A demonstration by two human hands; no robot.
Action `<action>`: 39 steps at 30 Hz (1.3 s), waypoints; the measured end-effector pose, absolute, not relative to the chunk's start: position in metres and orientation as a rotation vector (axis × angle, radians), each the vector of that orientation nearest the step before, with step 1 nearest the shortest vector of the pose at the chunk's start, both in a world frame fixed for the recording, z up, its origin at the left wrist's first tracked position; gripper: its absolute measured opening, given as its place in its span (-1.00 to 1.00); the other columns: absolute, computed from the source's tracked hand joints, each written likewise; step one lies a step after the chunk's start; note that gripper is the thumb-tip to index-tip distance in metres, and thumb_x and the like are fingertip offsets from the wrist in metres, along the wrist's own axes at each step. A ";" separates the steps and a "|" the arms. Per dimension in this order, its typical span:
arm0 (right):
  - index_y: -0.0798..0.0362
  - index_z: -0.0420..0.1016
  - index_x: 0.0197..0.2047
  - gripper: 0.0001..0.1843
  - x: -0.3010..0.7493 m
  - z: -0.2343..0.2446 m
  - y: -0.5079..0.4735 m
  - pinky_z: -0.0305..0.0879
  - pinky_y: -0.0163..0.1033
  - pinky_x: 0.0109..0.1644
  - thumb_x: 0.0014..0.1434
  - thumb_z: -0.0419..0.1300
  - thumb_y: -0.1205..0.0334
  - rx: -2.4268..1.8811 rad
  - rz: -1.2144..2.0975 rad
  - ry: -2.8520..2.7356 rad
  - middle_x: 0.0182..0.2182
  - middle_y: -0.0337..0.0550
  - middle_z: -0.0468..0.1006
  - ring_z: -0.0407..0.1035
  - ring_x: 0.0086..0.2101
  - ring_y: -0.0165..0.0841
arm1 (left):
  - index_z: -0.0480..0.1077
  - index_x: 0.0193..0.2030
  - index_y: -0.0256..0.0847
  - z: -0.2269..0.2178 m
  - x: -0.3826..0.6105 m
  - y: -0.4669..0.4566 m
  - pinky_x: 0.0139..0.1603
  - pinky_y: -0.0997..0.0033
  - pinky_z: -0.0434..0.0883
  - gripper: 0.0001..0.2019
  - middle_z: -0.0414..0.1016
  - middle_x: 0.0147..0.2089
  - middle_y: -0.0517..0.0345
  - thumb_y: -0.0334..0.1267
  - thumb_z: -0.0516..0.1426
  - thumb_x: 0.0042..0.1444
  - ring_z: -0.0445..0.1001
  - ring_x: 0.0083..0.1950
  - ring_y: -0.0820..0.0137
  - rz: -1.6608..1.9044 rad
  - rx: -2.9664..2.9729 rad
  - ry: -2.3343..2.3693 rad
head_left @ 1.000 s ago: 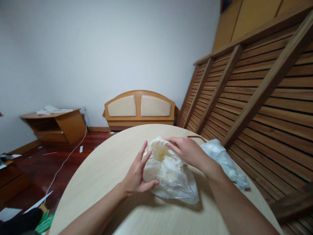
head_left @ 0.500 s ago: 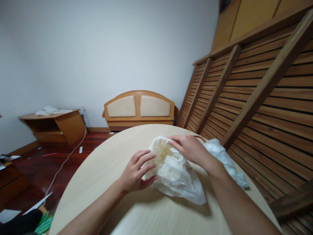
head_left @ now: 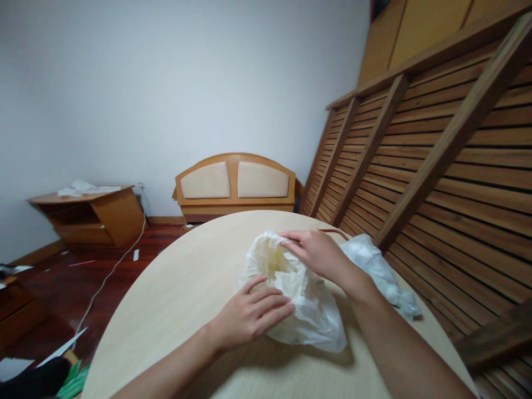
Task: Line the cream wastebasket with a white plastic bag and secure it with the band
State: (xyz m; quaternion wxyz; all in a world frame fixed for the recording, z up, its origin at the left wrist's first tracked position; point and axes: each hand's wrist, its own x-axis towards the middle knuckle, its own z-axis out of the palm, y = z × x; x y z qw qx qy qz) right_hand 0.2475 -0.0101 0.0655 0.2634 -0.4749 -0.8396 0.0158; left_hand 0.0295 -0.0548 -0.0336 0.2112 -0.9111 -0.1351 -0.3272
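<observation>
A crumpled translucent white plastic bag [head_left: 307, 310] lies on a round pale wooden table [head_left: 187, 288], with something cream-coloured showing inside its mouth. My left hand [head_left: 249, 317] lies flat on the bag's near left side, fingers stretched out across the plastic and pressing it down. My right hand [head_left: 318, 252] rests on the top of the bag at its far edge, fingers curled and pinching the plastic by the opening.
A second crumpled clear plastic bag [head_left: 380, 274] lies on the table to the right, against a leaning slatted wooden frame [head_left: 436, 160]. A wooden headboard [head_left: 235, 185] stands by the wall. A low wooden cabinet [head_left: 89, 216], a white cable and paper scraps are on the dark floor at left.
My left hand has moved from the bag's left side, fingers upright, to lying flat over its near part. The bag has flattened a little. My right hand has kept its place on top.
</observation>
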 end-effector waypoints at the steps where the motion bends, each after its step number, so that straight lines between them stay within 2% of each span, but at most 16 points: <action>1: -0.11 0.62 0.04 -0.66 0.249 0.065 -0.008 0.42 -0.18 0.03 0.36 0.08 0.05 -1.278 0.046 -2.263 -0.06 -0.14 0.67 0.56 -0.07 -0.20 | 0.40 0.15 -0.22 -0.033 0.029 -0.055 0.45 0.24 0.05 -0.72 0.63 -0.02 0.12 -0.36 0.05 0.35 0.50 0.07 0.43 -0.934 -2.534 -0.358; 4: -0.12 0.62 0.03 -0.66 0.251 0.062 -0.005 0.41 -0.20 0.05 0.36 0.09 0.04 -1.265 0.047 -2.236 -0.04 -0.15 0.67 0.55 -0.05 -0.22 | 0.47 -0.04 -0.21 -0.032 0.030 -0.056 0.37 0.27 0.18 -0.83 0.63 -0.08 0.14 -0.37 0.07 0.33 0.51 0.00 0.43 -1.046 -2.527 -0.276; 6: -0.12 0.61 0.04 -0.66 0.250 0.060 -0.004 0.40 -0.20 0.06 0.36 0.09 0.03 -1.278 0.043 -2.220 -0.04 -0.16 0.67 0.55 -0.03 -0.22 | 0.46 -0.11 -0.22 -0.032 0.032 -0.058 0.27 0.30 0.29 -0.88 0.62 -0.18 0.15 -0.38 0.10 0.29 0.52 -0.07 0.42 -1.139 -2.514 -0.239; 8: -0.12 0.61 0.04 -0.66 0.247 0.060 -0.005 0.40 -0.20 0.07 0.36 0.09 0.03 -1.293 0.037 -2.211 -0.03 -0.16 0.66 0.54 -0.02 -0.22 | 0.44 -0.08 -0.26 -0.032 0.035 -0.060 0.15 0.30 0.40 -0.87 0.60 -0.23 0.11 -0.36 0.15 0.25 0.52 -0.12 0.40 -1.245 -2.489 -0.264; 11: -0.09 0.60 0.05 -0.66 0.242 0.062 -0.009 0.38 -0.17 0.11 0.36 0.09 0.05 -1.308 0.030 -2.207 -0.03 -0.14 0.66 0.54 -0.02 -0.21 | 0.41 0.05 -0.28 -0.034 0.041 -0.065 0.07 0.23 0.48 -0.74 0.57 -0.06 -0.08 -0.30 0.16 0.24 0.51 0.01 0.28 -1.269 -2.474 -0.484; 13: -0.07 0.61 0.05 -0.66 0.240 0.063 -0.012 0.37 -0.15 0.12 0.36 0.09 0.07 -1.321 0.024 -2.206 -0.03 -0.12 0.66 0.54 -0.01 -0.20 | 0.41 0.07 -0.25 -0.035 0.045 -0.067 0.09 0.17 0.47 -0.73 0.57 0.00 -0.10 -0.26 0.15 0.27 0.52 0.03 0.26 -1.182 -2.498 -0.613; 17: -0.09 0.62 0.04 -0.67 0.237 0.064 -0.014 0.39 -0.15 0.10 0.36 0.09 0.06 -1.346 0.021 -2.191 -0.05 -0.12 0.67 0.54 -0.01 -0.20 | 0.45 -0.02 -0.20 -0.036 0.048 -0.069 0.11 0.23 0.45 -0.84 0.61 -0.14 0.07 -0.35 0.09 0.32 0.56 -0.13 0.40 -1.138 -2.518 -0.544; 21: -0.09 0.62 0.03 -0.67 0.236 0.063 -0.014 0.40 -0.17 0.08 0.36 0.09 0.06 -1.336 0.020 -2.177 -0.04 -0.12 0.67 0.54 -0.02 -0.20 | 0.43 0.01 -0.23 -0.033 0.046 -0.072 0.01 0.33 0.50 -0.80 0.59 -0.03 -0.01 -0.37 0.05 0.33 0.53 0.02 0.35 -1.162 -2.540 -0.319; 25: -0.09 0.63 0.00 -0.68 0.235 0.062 -0.014 0.41 -0.17 0.06 0.34 0.11 0.05 -1.309 0.062 -2.172 -0.06 -0.16 0.68 0.55 -0.04 -0.19 | 0.39 0.04 -0.29 -0.032 0.047 -0.072 -0.04 0.25 0.52 -0.78 0.54 0.04 -0.15 -0.32 0.10 0.29 0.52 0.02 0.25 -1.234 -2.468 -0.596; 29: -0.08 0.65 -0.03 -0.69 0.235 0.061 -0.013 0.40 -0.18 0.06 0.32 0.14 0.03 -1.232 0.147 -2.161 -0.08 -0.18 0.68 0.55 -0.05 -0.20 | 0.39 0.05 -0.27 -0.032 0.048 -0.069 -0.20 0.37 0.50 -0.79 0.60 -0.07 0.00 -0.33 0.07 0.32 0.55 -0.16 0.34 -1.041 -2.545 -0.597; 31: -0.07 0.65 -0.03 -0.69 0.236 0.062 -0.012 0.40 -0.19 0.07 0.31 0.16 0.02 -1.183 0.215 -2.186 -0.08 -0.17 0.68 0.55 -0.05 -0.21 | 0.38 0.10 -0.25 -0.033 0.047 -0.068 -0.24 0.42 0.48 -0.76 0.61 -0.05 0.04 -0.36 -0.01 0.37 0.55 -0.16 0.37 -0.917 -2.560 -0.543; 35: -0.03 0.63 0.01 -0.64 0.246 0.068 -0.010 0.40 -0.16 0.10 0.36 0.08 0.03 -1.072 0.420 -2.261 -0.02 -0.13 0.66 0.54 -0.03 -0.22 | 0.38 0.14 -0.26 -0.031 0.042 -0.066 -0.25 0.42 0.47 -0.71 0.62 -0.01 0.06 -0.35 -0.07 0.42 0.56 -0.17 0.39 -0.807 -2.538 -0.454; 39: 0.02 0.54 0.14 -0.59 0.272 0.072 -0.004 0.35 -0.07 0.20 0.36 0.04 0.09 -1.079 0.576 -2.230 0.12 -0.05 0.56 0.45 0.10 -0.21 | 0.36 0.16 -0.32 -0.028 0.041 -0.065 -0.25 0.41 0.46 -0.71 0.62 -0.01 0.03 -0.35 -0.06 0.42 0.57 -0.15 0.39 -0.780 -2.532 -0.446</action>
